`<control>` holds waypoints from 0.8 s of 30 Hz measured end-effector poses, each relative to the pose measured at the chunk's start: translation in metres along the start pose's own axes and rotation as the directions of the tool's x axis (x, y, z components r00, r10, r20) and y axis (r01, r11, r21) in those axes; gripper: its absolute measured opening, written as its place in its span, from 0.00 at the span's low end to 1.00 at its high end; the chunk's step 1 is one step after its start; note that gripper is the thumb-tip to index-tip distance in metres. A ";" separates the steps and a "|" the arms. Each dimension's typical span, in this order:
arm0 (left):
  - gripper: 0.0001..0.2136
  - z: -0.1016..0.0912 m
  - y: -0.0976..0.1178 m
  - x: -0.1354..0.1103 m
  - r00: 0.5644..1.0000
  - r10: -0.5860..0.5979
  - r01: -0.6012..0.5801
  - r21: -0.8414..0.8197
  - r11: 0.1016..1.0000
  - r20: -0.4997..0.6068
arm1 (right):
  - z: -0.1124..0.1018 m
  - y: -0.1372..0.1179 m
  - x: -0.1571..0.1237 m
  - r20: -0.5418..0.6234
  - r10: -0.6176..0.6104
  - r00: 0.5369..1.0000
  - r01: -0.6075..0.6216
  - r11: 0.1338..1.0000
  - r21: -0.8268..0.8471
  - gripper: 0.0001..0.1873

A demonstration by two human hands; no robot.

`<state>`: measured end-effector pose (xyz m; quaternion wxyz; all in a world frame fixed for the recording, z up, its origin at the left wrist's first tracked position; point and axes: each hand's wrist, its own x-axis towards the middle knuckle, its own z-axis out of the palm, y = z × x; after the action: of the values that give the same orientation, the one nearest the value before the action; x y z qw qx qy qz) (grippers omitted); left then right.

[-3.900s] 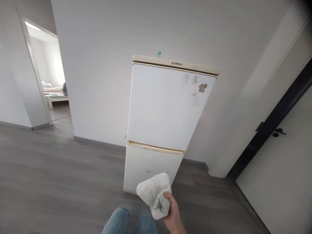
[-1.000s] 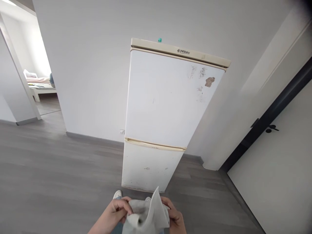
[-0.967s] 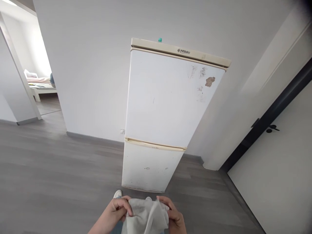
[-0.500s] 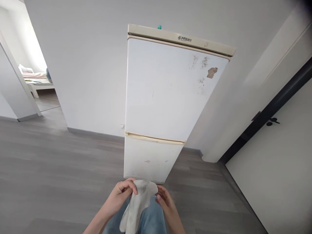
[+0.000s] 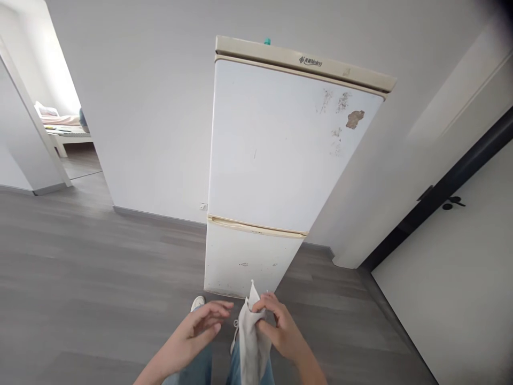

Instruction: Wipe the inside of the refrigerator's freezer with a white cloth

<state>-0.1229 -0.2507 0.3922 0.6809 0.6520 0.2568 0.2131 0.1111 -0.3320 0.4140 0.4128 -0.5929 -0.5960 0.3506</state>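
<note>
A pale cloth hangs pinched in our right hand; our left hand, grip released, is just beside it.

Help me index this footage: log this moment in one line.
right hand: holding cloth | left hand: open, beside cloth | fridge: shut, upright, ahead of both hands

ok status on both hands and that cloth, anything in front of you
Right hand gripping cloth. Left hand open, apart from it. Cloth hanging in folds. Refrigerator ahead, both doors shut.
</note>
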 end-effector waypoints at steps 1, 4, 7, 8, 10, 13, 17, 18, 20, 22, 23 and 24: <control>0.14 -0.001 0.003 0.001 0.999 0.014 -0.010 0.085 0.996 -0.046 | -0.005 -0.011 0.001 0.071 -0.022 0.997 0.028 0.997 -0.077 0.05; 0.15 0.002 0.011 0.003 0.999 0.024 -0.012 0.334 0.942 -0.031 | -0.013 -0.037 0.005 0.344 -0.029 0.939 0.089 0.983 -0.162 0.11; 0.18 0.011 0.009 0.004 0.997 -0.017 -0.018 0.441 0.897 0.076 | -0.014 -0.051 0.006 0.440 -0.004 0.898 0.108 0.971 -0.213 0.13; 0.20 0.015 0.007 0.004 0.995 -0.029 -0.017 0.455 0.891 0.095 | -0.015 -0.054 0.006 0.431 0.013 0.902 0.103 0.964 -0.244 0.12; 0.21 0.023 0.000 0.005 0.993 -0.054 -0.002 0.473 0.881 0.105 | -0.017 -0.060 0.004 0.402 0.056 0.914 0.078 0.948 -0.310 0.09; 0.14 0.031 -0.007 0.006 0.992 -0.016 -0.054 0.538 0.841 0.123 | -0.021 -0.064 0.000 0.380 0.113 0.918 0.039 0.929 -0.369 0.06; 0.09 0.033 -0.004 0.009 0.976 0.100 -0.189 0.533 0.825 0.192 | -0.024 -0.063 -0.002 0.408 0.094 0.908 0.064 0.932 -0.357 0.08; 0.08 0.032 -0.002 0.011 0.972 0.112 -0.205 0.504 0.839 0.208 | -0.024 -0.063 -0.002 0.422 0.088 0.902 0.070 0.936 -0.344 0.08; 0.08 0.031 0.004 0.015 0.963 0.131 -0.224 0.427 0.876 0.236 | -0.025 -0.064 -0.002 0.441 0.072 0.895 0.077 0.947 -0.311 0.08; 0.07 0.030 0.010 0.021 0.957 0.139 -0.226 0.352 0.908 0.255 | -0.027 -0.065 -0.002 0.441 0.044 0.897 0.085 0.959 -0.269 0.07; 0.07 0.030 0.013 0.025 0.955 0.141 -0.226 0.329 0.917 0.262 | -0.029 -0.065 -0.002 0.433 0.024 0.901 0.092 0.965 -0.246 0.07; 0.08 0.030 0.017 0.028 0.952 0.147 -0.230 0.313 0.921 0.267 | -0.031 -0.064 -0.002 0.424 0.004 0.906 0.099 0.970 -0.222 0.07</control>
<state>-0.0817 -0.2552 0.4073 0.5598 0.8024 0.1417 0.1505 0.1127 -0.3393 0.4851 0.2087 -0.5337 -0.7230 0.3859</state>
